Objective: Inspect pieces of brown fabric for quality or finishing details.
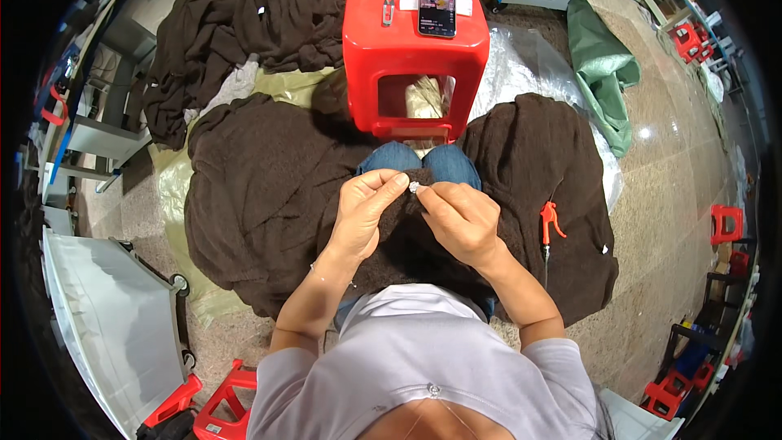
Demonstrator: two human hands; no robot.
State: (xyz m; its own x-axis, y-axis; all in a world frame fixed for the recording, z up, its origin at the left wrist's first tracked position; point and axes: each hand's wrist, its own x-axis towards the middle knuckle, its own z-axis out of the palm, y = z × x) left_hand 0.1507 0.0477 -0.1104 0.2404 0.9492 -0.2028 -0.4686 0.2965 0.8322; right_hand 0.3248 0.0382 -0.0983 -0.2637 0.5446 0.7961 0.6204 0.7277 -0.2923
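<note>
- brown cloth [403,216] lies over your lap, and the small silvery bit [414,187] is just above it, between your two hands.
- your right hand [460,224] seems to pinch that bit between thumb and forefinger, its other fingers curled in.
- your left hand [358,212] has thumb and forefinger meeting right beside the bit (whether anything sits between them, one cannot tell).
- work looks under way, as far as one can judge: the bit is up in your fingers, not laid down.
- how much is left is hard to say; a left heap [261,195] and a right heap [521,155] flank you, and nothing marks either as done or waiting.
- the snips [388,11] lie on the red stool [366,49] near the phone [437,8], out of your grasp; the air gun [551,220] rests on the right heap.
- unclear: the bit's make is too small to read, fingers cover part of it, and your forearms hide some cloth.
</note>
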